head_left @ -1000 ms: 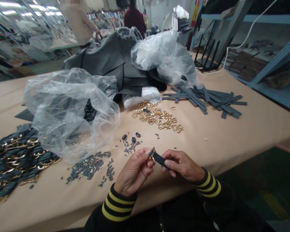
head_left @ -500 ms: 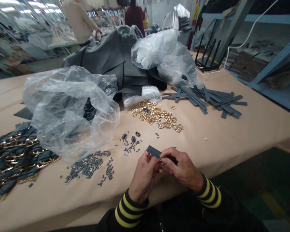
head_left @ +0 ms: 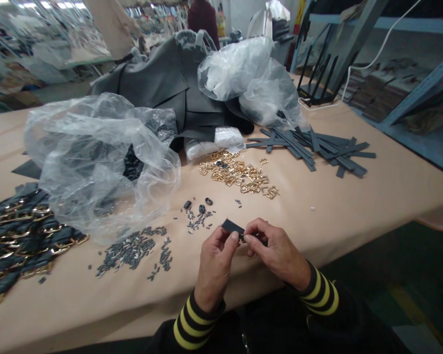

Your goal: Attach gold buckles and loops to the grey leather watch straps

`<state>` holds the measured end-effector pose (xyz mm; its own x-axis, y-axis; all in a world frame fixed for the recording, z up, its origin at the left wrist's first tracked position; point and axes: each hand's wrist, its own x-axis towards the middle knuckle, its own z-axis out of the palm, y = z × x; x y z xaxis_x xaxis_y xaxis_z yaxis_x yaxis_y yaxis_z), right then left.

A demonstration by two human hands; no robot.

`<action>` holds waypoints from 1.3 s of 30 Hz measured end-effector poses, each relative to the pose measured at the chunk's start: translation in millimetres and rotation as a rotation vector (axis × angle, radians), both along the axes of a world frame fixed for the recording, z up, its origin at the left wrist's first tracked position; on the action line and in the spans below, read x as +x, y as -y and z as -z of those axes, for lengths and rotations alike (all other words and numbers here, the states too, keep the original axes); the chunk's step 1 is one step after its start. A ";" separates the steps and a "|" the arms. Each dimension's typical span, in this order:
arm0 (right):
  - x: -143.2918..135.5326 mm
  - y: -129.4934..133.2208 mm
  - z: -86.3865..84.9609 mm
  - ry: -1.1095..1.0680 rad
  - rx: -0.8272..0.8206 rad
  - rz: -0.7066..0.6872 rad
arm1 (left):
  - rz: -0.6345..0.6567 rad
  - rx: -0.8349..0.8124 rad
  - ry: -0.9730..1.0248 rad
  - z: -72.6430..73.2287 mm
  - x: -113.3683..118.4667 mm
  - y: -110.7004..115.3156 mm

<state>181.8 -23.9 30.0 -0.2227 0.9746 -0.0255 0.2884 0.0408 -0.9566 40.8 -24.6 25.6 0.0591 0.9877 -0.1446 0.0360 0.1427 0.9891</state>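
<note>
together, 2 hands' fingers (head_left: 232, 242) pinching 1 flat, matte, dark strap (head_left: 233, 226)

Workshop, with strips (head_left: 345, 156) and buckles (head_left: 239, 172) heaped

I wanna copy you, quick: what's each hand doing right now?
Left hand: closed, fingers pinching the dark strap.
Right hand: closed, fingers holding the same strap's other end.
</note>
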 end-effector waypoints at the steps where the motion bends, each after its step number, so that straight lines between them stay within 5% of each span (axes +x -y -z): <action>1: 0.1 0.0 0.1 0.009 -0.002 0.003 | -0.002 0.027 -0.059 -0.7 0.1 1.0; 5: -0.9 0.6 0.3 0.012 -0.046 0.009 | 0.030 0.168 -0.235 1.8 1.8 4.5; 13: -2.0 -0.8 0.9 -0.031 -0.100 0.116 | 0.050 0.742 -0.544 13.4 7.9 9.0; 21: 8.1 1.6 -4.5 -0.240 -0.248 -0.117 | 0.084 0.071 -0.175 3.9 -2.2 5.8; 26: 5.9 1.4 -3.6 -0.315 -0.294 -0.101 | 0.042 0.003 -0.094 5.4 -1.2 3.7; 33: 4.9 -3.6 12.3 -0.298 -0.297 -0.037 | 0.064 0.158 -0.210 -0.6 2.5 15.5; 39: 11.6 -2.0 11.5 -0.217 -0.274 -0.074 | 0.258 -0.182 0.268 -6.1 -17.7 12.3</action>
